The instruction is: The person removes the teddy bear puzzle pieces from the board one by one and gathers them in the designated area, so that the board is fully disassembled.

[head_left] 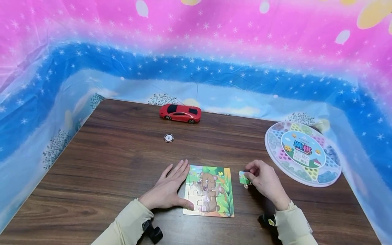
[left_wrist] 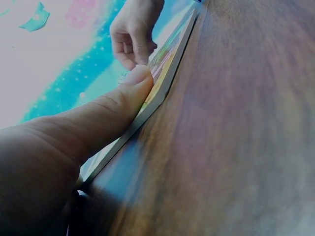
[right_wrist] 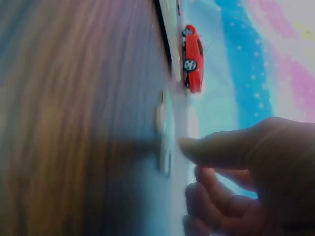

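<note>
Bracing puzzle board [head_left: 209, 191] on tabletop [head_left: 122, 163]: we note left hand [head_left: 167, 189] flat, fingers straight, thumb on board edge to stop sliding. Right hand [head_left: 265, 181] pinches loose puzzle piece [head_left: 244, 177] just beside board.

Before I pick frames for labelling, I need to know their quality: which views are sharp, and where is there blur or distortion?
Head view: sharp and evenly lit, wide-angle bending of the table edges; puzzle board and red car are crisp. Left wrist view: the left hand fills the corner, soft; wood smeared. Right wrist view: blurry overall, the right hand and puzzle piece out of focus.
</note>
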A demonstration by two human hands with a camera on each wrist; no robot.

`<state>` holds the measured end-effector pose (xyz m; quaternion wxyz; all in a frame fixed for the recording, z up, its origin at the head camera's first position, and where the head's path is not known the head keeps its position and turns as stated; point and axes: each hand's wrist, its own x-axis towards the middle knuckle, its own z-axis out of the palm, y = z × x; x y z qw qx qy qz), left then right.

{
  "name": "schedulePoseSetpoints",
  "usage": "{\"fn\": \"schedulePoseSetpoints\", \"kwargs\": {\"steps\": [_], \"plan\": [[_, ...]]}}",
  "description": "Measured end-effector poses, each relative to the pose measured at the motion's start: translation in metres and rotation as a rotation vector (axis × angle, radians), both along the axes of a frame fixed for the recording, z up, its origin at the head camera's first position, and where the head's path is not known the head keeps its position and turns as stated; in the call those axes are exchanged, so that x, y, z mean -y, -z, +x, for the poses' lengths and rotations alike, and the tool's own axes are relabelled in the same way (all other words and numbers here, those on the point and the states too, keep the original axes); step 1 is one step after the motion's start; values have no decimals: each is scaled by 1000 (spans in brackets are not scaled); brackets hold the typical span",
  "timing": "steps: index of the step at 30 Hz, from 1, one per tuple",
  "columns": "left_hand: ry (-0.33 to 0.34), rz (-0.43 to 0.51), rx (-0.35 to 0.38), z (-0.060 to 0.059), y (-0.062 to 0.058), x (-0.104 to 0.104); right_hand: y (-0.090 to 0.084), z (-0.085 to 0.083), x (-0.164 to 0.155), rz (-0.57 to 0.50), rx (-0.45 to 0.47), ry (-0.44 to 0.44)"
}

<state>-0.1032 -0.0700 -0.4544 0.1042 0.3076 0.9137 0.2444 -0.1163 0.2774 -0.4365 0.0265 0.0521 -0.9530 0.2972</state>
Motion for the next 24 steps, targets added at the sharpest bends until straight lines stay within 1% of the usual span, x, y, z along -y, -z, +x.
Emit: {"fn": "schedulePoseSetpoints", "kwargs": {"steps": [3, 5, 10, 18, 24], "plan": [[3, -3, -4, 0, 0, 0, -4, 3, 10, -23, -65, -14], [5, -3, -9, 0, 0, 0, -7, 5, 16, -51, -82, -36], [6, 1, -10, 0, 1, 0, -9, 8, 31, -96, -54, -74], [4, -8, -6, 0, 1, 0, -1, 9, 43, -83, -14, -114], [2, -9, -9, 0, 1, 0, 0, 9, 49, -104, -6, -138]]}}
